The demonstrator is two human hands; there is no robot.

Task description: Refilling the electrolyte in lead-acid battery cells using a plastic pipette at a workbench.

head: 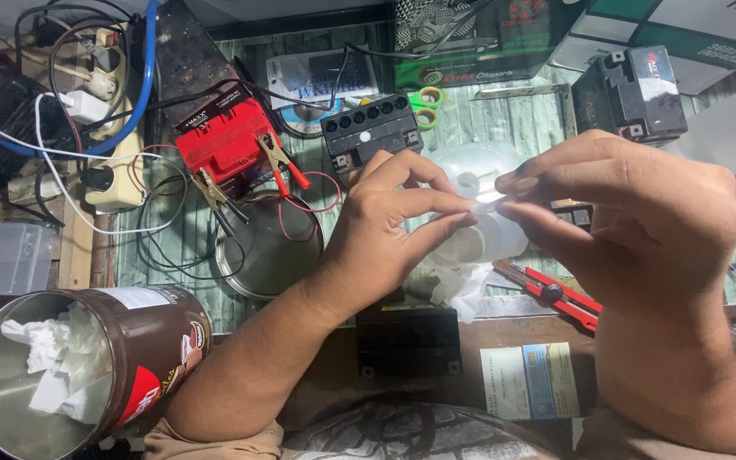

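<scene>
- The left hand and the right hand met above the middle of the cluttered workbench, both pinching one small, thin, whitish strip between thumb and forefinger; what the strip was made of could not be told.
- The strip hung directly over a clear plastic funnel-like piece and beside crumpled white tissue.
- Risk, as a judgement: with so little of the strip gripped, a slip of either thumb would likely have dropped it among the clear plastic and tissue, where a pale scrap would be hard to find.
- If the hands pulled apart unevenly, the strip might have torn or come away crooked.
- The red rectangular battery, with crocodile clips on red and black leads, sat just left of the left hand; an elbow or wrist swinging outward could have snagged a lead and tugged a clip loose.
- The brown tin can stuffed with white tissue lay tipped near the left forearm, and a nudge might have rolled it.
- A red-handled utility knife lay under the right wrist, a hazard had that hand dropped.
- Pose: the left wrist was bent inward, spare fingers curled; the right hand arched from above, knuckles up, fingertips pointing left.
</scene>
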